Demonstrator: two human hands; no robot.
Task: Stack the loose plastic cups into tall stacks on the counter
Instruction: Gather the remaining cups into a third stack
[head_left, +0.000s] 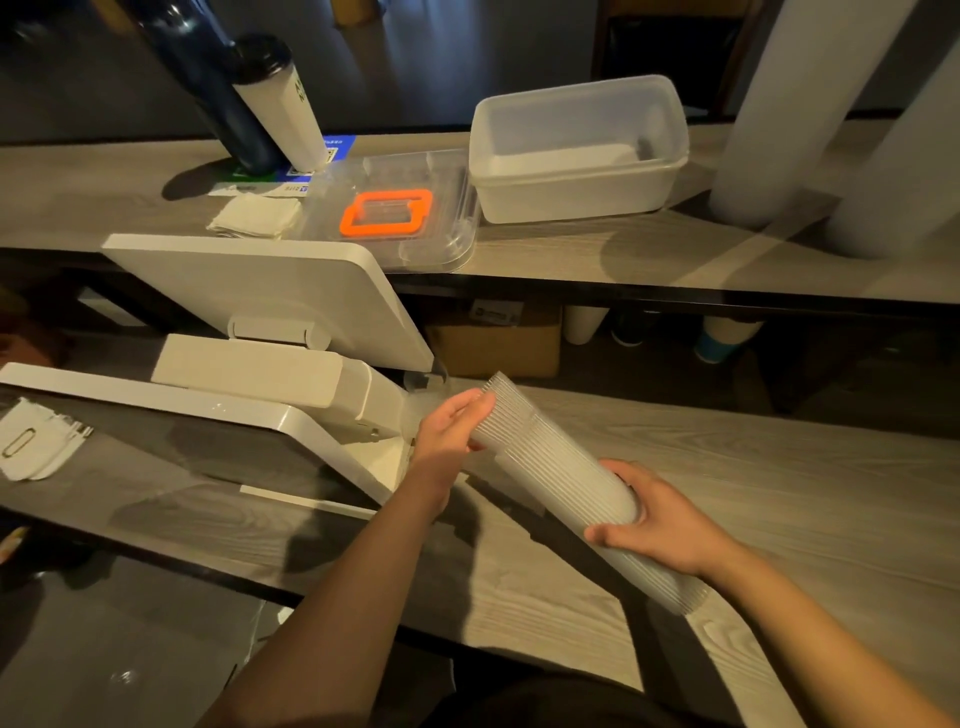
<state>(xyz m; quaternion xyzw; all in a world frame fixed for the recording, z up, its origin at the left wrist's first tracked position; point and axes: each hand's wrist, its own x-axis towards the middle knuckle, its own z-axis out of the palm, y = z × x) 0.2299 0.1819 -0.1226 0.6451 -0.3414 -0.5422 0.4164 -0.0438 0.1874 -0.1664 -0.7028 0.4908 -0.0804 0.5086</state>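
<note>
A long stack of clear ribbed plastic cups (550, 462) lies tilted above the lower wooden counter (779, 499), running from upper left to lower right. My left hand (449, 431) holds its far upper end, fingers laid along the rims. My right hand (660, 525) grips the stack near its middle, thumb underneath, and the stack's lower end (675, 592) sticks out past my wrist. A single clear cup (423, 382) lies on the counter just behind my left hand, beside the white terminal.
A white point-of-sale terminal (270, 338) fills the left. On the upper shelf stand a translucent tub (576, 150), a clear lid with an orange handle (387, 213), folded napkins (257, 215), a dark bottle and a tumbler (280, 104). Tall white cup stacks (810, 104) rise at right.
</note>
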